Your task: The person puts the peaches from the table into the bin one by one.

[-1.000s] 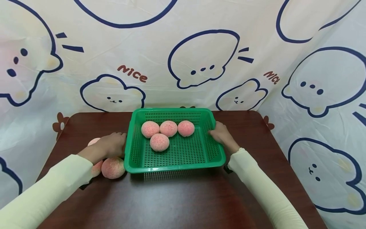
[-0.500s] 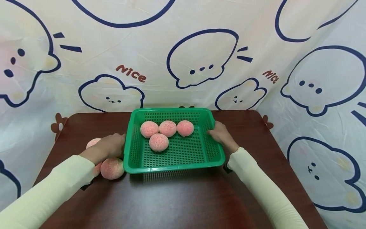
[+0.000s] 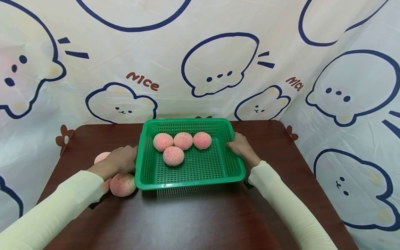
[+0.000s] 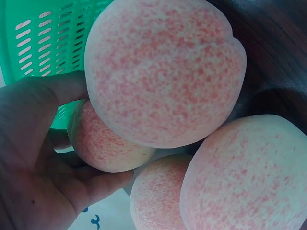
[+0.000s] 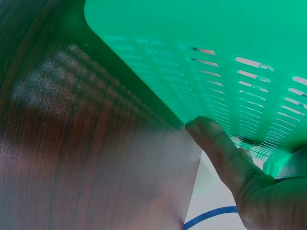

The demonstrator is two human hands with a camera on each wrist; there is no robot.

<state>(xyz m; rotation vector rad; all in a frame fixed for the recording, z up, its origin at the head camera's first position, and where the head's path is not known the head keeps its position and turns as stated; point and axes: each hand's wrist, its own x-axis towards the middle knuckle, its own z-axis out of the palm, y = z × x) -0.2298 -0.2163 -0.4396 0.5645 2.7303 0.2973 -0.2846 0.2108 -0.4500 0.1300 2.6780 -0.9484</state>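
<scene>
Four peaches point(image 3: 173, 156) stay put mid-frame. My left hand point(image 3: 120, 159) cups another peach point(image 4: 103, 141); my right hand point(image 3: 243, 146) grips the basket point(image 3: 203, 166).

A dark brown table point(image 3: 200, 222) bears a green basket point(image 3: 193, 183) and peaches point(image 3: 122, 185).

Glossy plastic basket point(image 3: 195, 183), matt speckled peaches point(image 3: 173, 156), polished wood-grain table point(image 3: 193, 218)

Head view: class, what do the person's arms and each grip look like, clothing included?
The left sleeve and right sleeve are long, pale yellow-green and creased, with no visible markings. The left grip and right grip are bare hands, without gloves. A small black item shows under each sleeve, too hidden to identify.
</scene>
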